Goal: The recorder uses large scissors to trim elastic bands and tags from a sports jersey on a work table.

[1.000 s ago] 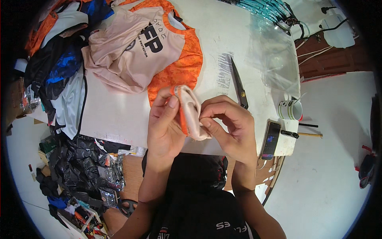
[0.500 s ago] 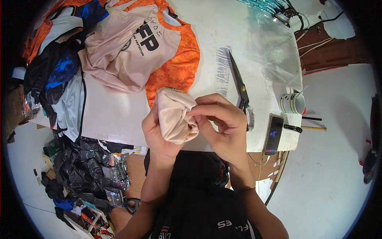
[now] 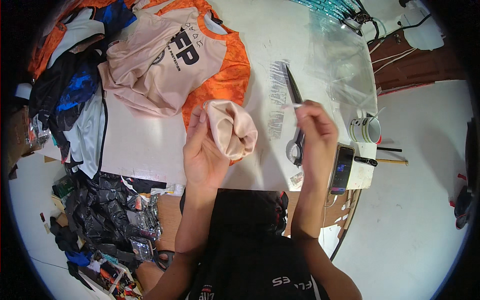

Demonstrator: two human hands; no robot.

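Observation:
In my left hand [image 3: 202, 160] is a bunched pale pink cloth piece [image 3: 232, 130] with a glossy, rounded, folded opening and a little orange at its edge. My right hand [image 3: 317, 130] is raised apart from it, to the right, pinching a small thin pale item [image 3: 294, 106] that is too small to name. Black scissors [image 3: 292, 82] with a white-wrapped handle lie on the white table [image 3: 135, 150], partly behind that hand. A pale pink shirt [image 3: 150, 80] with orange sleeves and dark printing lies beyond my left hand.
A pile of dark, blue and orange garments [image 3: 75, 85] lies at left, with black bags [image 3: 100, 210] below. At right are clear plastic sheeting [image 3: 350, 65], a mug [image 3: 364, 130], a phone [image 3: 341, 169], a small black item [image 3: 365, 161], cables and a white bottle [image 3: 420, 30].
My right hand has left the cloth and moved right and up with a small pale item in its fingers. The cloth in my left hand has been turned to show its folded opening.

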